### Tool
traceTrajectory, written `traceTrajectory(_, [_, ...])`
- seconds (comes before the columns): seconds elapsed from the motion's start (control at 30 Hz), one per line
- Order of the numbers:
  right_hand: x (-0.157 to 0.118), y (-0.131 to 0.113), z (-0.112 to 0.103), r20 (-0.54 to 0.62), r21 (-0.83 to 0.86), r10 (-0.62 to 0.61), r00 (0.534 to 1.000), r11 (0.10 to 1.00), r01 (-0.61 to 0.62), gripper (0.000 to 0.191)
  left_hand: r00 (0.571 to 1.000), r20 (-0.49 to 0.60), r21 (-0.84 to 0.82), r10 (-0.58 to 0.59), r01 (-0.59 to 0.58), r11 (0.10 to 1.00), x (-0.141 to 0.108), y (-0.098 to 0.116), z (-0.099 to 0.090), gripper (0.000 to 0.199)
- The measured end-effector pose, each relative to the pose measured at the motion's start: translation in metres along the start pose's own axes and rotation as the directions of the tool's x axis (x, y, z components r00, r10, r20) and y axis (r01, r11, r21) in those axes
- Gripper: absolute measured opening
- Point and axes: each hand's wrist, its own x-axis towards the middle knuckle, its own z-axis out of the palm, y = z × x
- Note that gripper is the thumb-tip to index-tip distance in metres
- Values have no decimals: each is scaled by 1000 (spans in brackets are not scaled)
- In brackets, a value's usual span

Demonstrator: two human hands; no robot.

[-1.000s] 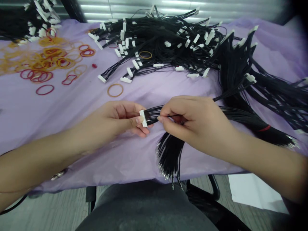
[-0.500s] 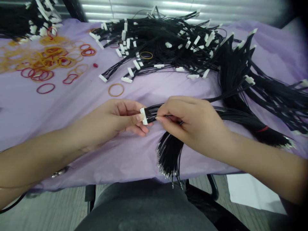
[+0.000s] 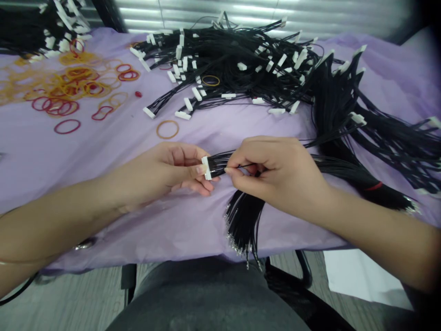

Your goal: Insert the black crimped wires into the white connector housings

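Observation:
A white connector housing (image 3: 207, 168) is pinched between the thumb and fingers of my left hand (image 3: 182, 168). Several black wires (image 3: 220, 161) run out of its right side and pass behind my right hand (image 3: 275, 170). Thumb and forefinger of that hand are closed on a single black wire (image 3: 245, 165), close to the housing; whether its end sits fully inside I cannot tell. Below my right hand a bundle of loose black wires (image 3: 244, 220) with bare metal terminals hangs toward the table's front edge.
Behind my hands lies a large heap of black wire harnesses (image 3: 234, 64) with white connectors. Yellow and red rubber bands (image 3: 76, 87) are scattered at the left on the purple tablecloth (image 3: 131, 239). A wire bundle tied with a red band (image 3: 374, 186) lies at the right.
My right hand has shifted very slightly to the right along the wire, away from the housing. My left hand still grips the connector housing in nearly the same place.

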Motion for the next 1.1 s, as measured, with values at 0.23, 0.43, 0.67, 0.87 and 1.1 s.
traceTrajectory(0.23, [1, 2, 6, 42, -7, -70, 997, 997, 70, 11, 1000, 20, 13, -9, 9, 1000, 0, -3, -3, 7])
traceTrajectory(0.43, [-2, 2, -17, 21, -275, -237, 971, 933, 234, 17, 996, 30, -162, 81, -75, 984, -1, -4, -1, 20])
traceTrajectory(0.67, [-9, 8, -24, 444, -217, -336, 831, 859, 464, 18, 977, -51, -199, 206, -212, 957, -2, -1, 1, 21])
traceTrajectory(0.87, [-11, 13, -13, 488, -127, -207, 848, 944, 304, 12, 959, -118, 99, 257, -246, 964, 0, -5, 0, 17])
traceTrajectory(1.1, [-13, 17, -19, 495, -94, -149, 856, 970, 223, 11, 852, -192, 518, 487, -333, 788, -5, 0, 7, 11])
